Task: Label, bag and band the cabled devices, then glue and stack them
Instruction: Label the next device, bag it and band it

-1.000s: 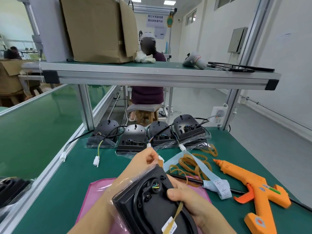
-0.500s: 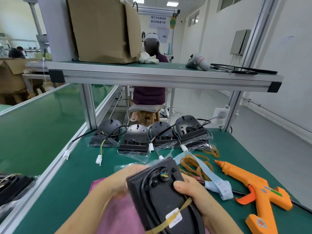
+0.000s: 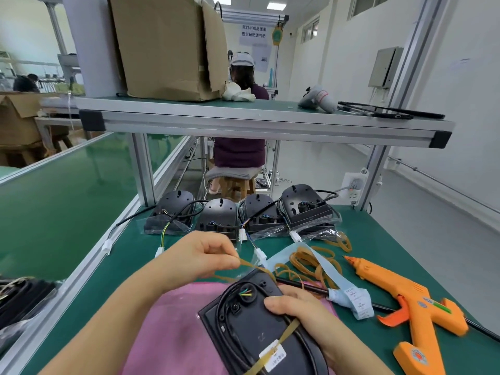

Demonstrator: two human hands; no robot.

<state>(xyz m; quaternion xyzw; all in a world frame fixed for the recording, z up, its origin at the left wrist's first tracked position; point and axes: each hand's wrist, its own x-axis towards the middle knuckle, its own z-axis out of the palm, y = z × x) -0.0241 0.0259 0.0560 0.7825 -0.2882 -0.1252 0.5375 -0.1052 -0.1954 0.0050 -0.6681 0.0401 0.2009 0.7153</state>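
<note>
Pinching the rubber band (image 3: 288, 331) now, left hand (image 3: 200, 255) off device (image 3: 243, 326); right hand (image 3: 300, 312) gripping it.

A black cabled device (image 3: 251, 328) with a white label lies back-up over a pink mat (image 3: 167, 320), a tan rubber band (image 3: 287, 331) stretched across it, with four bagged devices (image 3: 219, 217) in a row beyond and loose rubber bands (image 3: 305, 261) and an orange glue gun (image 3: 405, 301) to its right.
</note>
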